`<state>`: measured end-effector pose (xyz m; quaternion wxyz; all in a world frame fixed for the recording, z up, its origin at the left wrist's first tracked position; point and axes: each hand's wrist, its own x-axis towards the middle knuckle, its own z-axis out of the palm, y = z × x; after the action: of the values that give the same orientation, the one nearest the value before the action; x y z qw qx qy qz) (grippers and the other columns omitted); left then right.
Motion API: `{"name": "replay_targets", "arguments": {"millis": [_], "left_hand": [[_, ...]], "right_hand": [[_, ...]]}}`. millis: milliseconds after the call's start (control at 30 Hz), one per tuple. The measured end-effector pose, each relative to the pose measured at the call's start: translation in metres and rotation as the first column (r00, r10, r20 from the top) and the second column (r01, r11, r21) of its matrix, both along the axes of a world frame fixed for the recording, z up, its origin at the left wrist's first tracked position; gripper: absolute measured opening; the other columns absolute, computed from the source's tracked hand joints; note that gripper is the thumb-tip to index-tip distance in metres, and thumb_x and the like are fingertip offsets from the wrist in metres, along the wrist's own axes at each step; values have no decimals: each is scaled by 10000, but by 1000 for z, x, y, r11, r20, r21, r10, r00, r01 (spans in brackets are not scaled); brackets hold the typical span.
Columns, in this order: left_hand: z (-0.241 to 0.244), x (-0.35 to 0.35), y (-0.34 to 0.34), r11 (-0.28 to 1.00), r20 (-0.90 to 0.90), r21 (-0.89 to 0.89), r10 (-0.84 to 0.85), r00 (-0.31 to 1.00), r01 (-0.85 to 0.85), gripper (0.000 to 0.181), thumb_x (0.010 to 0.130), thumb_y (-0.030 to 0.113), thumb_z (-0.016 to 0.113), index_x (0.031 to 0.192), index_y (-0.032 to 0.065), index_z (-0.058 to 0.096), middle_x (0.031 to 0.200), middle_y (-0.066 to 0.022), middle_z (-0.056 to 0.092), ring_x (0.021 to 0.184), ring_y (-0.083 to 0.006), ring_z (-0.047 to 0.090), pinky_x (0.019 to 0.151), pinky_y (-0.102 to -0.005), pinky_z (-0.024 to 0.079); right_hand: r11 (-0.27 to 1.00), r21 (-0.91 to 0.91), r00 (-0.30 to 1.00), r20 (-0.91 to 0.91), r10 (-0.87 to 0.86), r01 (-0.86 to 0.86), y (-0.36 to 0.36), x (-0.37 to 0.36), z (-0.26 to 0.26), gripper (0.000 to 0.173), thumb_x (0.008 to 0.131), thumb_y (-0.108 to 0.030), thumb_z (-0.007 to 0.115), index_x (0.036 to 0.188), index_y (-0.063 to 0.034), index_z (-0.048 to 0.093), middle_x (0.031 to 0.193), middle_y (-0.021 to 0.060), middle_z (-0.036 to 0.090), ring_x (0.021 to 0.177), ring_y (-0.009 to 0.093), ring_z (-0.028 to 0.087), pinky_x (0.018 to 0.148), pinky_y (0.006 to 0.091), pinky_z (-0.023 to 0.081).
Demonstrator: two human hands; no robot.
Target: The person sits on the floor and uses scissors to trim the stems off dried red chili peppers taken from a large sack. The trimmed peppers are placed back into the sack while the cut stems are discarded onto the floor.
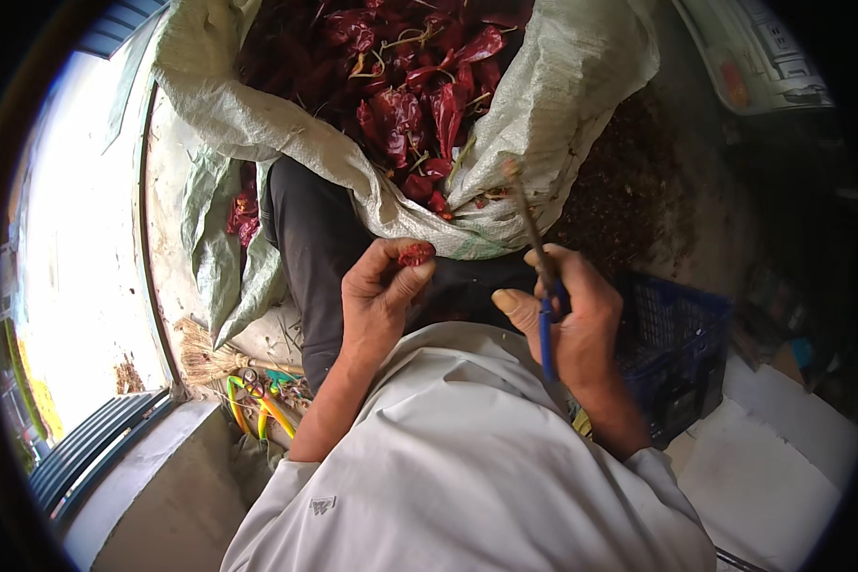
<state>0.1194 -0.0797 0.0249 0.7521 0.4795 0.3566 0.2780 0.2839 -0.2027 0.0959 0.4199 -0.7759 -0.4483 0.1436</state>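
Note:
My left hand [375, 293] pinches a small piece of dried red pepper [416, 254] between thumb and fingertips, above my lap. To its right, my right hand [579, 322] grips a pair of scissors [533, 232] by their blue handles, with the rusty-looking blades pointing up and away from me. The blades are blurred, so I cannot tell whether they are apart. Beyond both hands, a white woven plastic sack [558, 107] lies with its mouth spread towards me. Many wrinkled dried red peppers [404, 114], some with pale stems, fill it.
A smaller greenish woven sack [211, 236] with red peppers stands left of my leg. Below it lie a straw broom [204, 350] and a tool with yellow-green handles [263, 404]. At my right is a blue plastic crate [676, 336]; dark debris [633, 189] covers the floor beyond it.

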Motion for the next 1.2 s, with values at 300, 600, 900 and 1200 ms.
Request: {"name": "replay_targets", "arguments": {"millis": [300,600,900,1200], "left_hand": [[6,3,8,993,15,86,-77,997,75,290,921,67,702,1202,29,645,934,5,618,743,-39,521,669,-203,449],[17,23,48,985,-97,169,-3,995,20,137,940,155,655,1018,46,624,778,7,607,661,-24,499,572,-171,375],[-15,72,140,703,-662,667,408,629,246,344,849,279,702,1077,22,687,938,-196,699,904,-357,670,791,-429,512],[-33,61,134,602,-58,773,380,923,-199,157,886,86,670,1026,17,651,852,-34,664,752,-207,632,738,-327,518]], "right_hand": [[992,-122,959,284,-9,45,-18,3,-31,454,742,-336,846,1051,-73,642,731,48,554,592,209,556,512,328,460],[946,1,-73,-997,26,325,-51,33,-73,480,985,-512,547,1166,-68,554,770,38,570,610,123,521,553,284,424],[929,262,245,-949,199,261,-47,26,-57,532,926,-458,671,1211,-41,508,847,46,574,691,123,530,626,256,442],[988,143,751,-647,136,-56,-29,10,-42,638,839,-491,769,1193,0,568,856,8,573,724,63,502,644,217,437]]}}
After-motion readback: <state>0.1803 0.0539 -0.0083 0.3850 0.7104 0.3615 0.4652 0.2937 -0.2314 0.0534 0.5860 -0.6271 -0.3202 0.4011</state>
